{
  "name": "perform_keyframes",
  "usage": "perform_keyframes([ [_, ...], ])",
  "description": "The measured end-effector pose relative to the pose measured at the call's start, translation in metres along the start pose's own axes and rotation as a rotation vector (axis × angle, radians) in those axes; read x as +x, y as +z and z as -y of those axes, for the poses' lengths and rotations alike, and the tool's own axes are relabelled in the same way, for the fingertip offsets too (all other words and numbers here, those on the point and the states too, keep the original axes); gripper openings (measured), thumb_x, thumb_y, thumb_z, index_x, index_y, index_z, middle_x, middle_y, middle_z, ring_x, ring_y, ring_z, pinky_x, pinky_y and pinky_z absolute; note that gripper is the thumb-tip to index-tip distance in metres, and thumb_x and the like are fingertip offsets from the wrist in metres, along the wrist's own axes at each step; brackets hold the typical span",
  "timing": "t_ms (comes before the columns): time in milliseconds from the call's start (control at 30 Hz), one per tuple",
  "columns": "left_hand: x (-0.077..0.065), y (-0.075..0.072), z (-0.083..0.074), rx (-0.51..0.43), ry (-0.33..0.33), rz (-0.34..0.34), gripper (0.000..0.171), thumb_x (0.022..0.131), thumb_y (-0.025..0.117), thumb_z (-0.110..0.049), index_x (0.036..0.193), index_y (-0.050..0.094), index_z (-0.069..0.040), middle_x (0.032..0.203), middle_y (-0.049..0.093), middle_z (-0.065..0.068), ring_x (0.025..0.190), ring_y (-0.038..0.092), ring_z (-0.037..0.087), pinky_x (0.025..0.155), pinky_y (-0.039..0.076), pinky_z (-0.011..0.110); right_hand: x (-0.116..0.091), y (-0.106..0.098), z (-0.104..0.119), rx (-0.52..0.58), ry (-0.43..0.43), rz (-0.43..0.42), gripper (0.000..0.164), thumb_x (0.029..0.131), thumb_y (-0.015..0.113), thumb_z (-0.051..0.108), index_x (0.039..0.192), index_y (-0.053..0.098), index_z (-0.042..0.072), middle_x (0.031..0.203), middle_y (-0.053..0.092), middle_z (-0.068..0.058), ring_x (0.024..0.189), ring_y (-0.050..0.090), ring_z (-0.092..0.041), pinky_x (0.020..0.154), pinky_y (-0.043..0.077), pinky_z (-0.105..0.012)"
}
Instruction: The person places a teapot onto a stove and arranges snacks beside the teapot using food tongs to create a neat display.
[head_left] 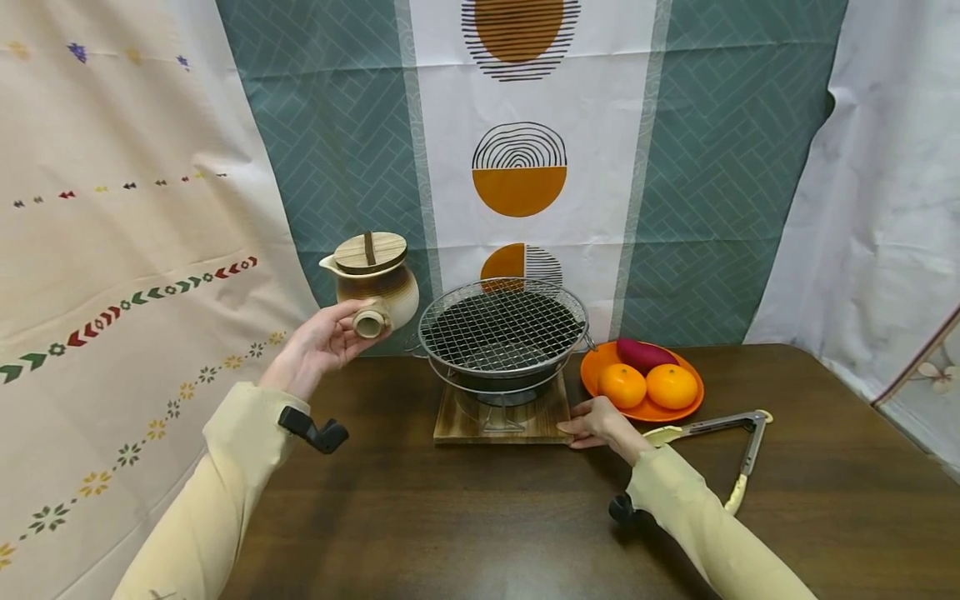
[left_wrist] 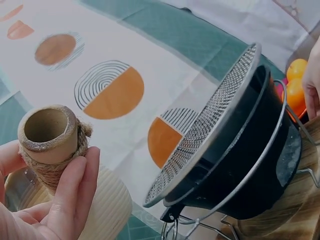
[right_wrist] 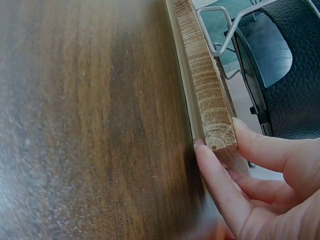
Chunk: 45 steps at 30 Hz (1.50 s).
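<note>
My left hand [head_left: 317, 346] holds a side-handled clay teapot [head_left: 400, 293] up in the air, left of the grill. Its fingers and thumb wrap the hollow handle [left_wrist: 50, 135], which is bound with cord. A round wooden lid [head_left: 375, 250] with a dark bar sits on the pot. My right hand [head_left: 606, 427] pinches the right front corner of a square wooden board [right_wrist: 212, 95], thumb on top and fingers against its edge. On that board stands a round black tabletop grill [left_wrist: 250, 165] in a wire stand, topped with a mesh grate [head_left: 502, 329].
An orange plate [head_left: 588, 375] with two oranges [head_left: 671, 387] and a purple sweet potato [head_left: 643, 356] stands right of the grill. Spread tongs [head_left: 723, 423] lie beside my right wrist. Patterned cloth [head_left: 345, 150] hangs behind the brown table [head_left: 420, 533].
</note>
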<state>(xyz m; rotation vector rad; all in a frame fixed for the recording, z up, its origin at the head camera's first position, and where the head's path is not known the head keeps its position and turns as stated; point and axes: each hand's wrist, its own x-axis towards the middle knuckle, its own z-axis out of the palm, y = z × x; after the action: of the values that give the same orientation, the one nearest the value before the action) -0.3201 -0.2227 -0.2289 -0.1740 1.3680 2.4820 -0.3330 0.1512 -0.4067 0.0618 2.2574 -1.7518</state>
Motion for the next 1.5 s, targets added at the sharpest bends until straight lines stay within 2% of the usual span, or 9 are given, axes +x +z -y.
perform_keyframes([
  [200, 0.006, 0.006, -0.002, -0.038, -0.01, 0.02, 0.012, 0.089, 0.057, -0.006, 0.085, 0.061, 0.004, 0.081, 0.064, 0.019, 0.076, 0.064, 0.03, 0.076, 0.05, 0.034, 0.0, -0.001, -0.001, -0.011, 0.004, 0.012, 0.053, 0.079, 0.07, 0.004, 0.115, 0.042, -0.022, 0.088, 0.059, -0.021, 0.07, 0.062, -0.03, 0.064, 0.053, -0.038],
  [333, 0.009, 0.011, -0.002, -0.035, -0.007, 0.029, 0.01, 0.089, 0.057, -0.006, 0.086, 0.06, 0.004, 0.081, 0.064, 0.019, 0.076, 0.064, 0.029, 0.077, 0.049, 0.034, 0.003, -0.003, -0.004, -0.01, 0.0, 0.043, 0.055, 0.076, 0.073, 0.007, 0.112, 0.043, -0.022, 0.086, 0.059, -0.022, 0.069, 0.062, -0.03, 0.062, 0.053, -0.036],
  [500, 0.014, 0.019, -0.001, -0.038, -0.012, 0.029, 0.01, 0.089, 0.057, -0.007, 0.088, 0.06, 0.004, 0.081, 0.064, 0.019, 0.075, 0.064, 0.029, 0.076, 0.05, 0.034, 0.002, 0.0, 0.0, -0.03, 0.048, -0.012, 0.048, 0.078, 0.07, 0.004, 0.115, 0.046, -0.017, 0.087, 0.059, -0.02, 0.068, 0.06, -0.027, 0.064, 0.053, -0.036],
  [633, 0.018, 0.025, 0.0, -0.041, -0.011, 0.027, 0.01, 0.088, 0.057, -0.006, 0.088, 0.06, 0.004, 0.081, 0.064, 0.019, 0.076, 0.064, 0.029, 0.077, 0.05, 0.035, 0.001, 0.002, 0.003, -0.024, 0.037, -0.021, 0.045, 0.08, 0.068, 0.001, 0.114, 0.046, -0.018, 0.086, 0.058, -0.019, 0.066, 0.061, -0.025, 0.062, 0.053, -0.037],
  [833, 0.025, 0.034, 0.003, -0.008, 0.004, 0.023, 0.01, 0.088, 0.058, -0.007, 0.093, 0.057, 0.001, 0.08, 0.065, 0.018, 0.075, 0.064, 0.028, 0.076, 0.05, 0.035, 0.002, 0.001, 0.002, -0.014, 0.04, -0.025, 0.045, 0.079, 0.069, 0.001, 0.114, 0.047, -0.017, 0.085, 0.058, -0.019, 0.065, 0.059, -0.025, 0.063, 0.053, -0.036],
  [1033, 0.029, 0.041, 0.005, 0.005, -0.004, 0.038, 0.014, 0.089, 0.057, -0.008, 0.099, 0.054, 0.001, 0.081, 0.064, 0.019, 0.074, 0.064, 0.028, 0.075, 0.05, 0.034, 0.002, 0.002, 0.002, -0.017, 0.033, -0.023, 0.047, 0.08, 0.068, 0.0, 0.115, 0.044, -0.018, 0.084, 0.058, -0.019, 0.064, 0.059, -0.024, 0.063, 0.053, -0.036],
  [1200, 0.03, 0.043, 0.006, 0.004, -0.011, 0.052, 0.012, 0.09, 0.055, -0.008, 0.097, 0.055, 0.002, 0.081, 0.064, 0.019, 0.074, 0.064, 0.029, 0.076, 0.05, 0.033, 0.0, 0.005, 0.002, -0.024, 0.023, -0.025, 0.047, 0.079, 0.069, 0.001, 0.115, 0.045, -0.018, 0.083, 0.058, -0.017, 0.063, 0.057, -0.023, 0.063, 0.053, -0.036],
  [1500, 0.038, 0.054, 0.015, 0.046, -0.024, 0.056, 0.016, 0.091, 0.053, -0.009, 0.105, 0.05, -0.001, 0.078, 0.064, 0.018, 0.07, 0.064, 0.026, 0.074, 0.051, 0.033, -0.003, 0.005, 0.0, -0.015, 0.027, -0.032, 0.047, 0.08, 0.068, 0.001, 0.115, 0.044, -0.019, 0.082, 0.058, -0.017, 0.061, 0.057, -0.022, 0.063, 0.053, -0.037],
])
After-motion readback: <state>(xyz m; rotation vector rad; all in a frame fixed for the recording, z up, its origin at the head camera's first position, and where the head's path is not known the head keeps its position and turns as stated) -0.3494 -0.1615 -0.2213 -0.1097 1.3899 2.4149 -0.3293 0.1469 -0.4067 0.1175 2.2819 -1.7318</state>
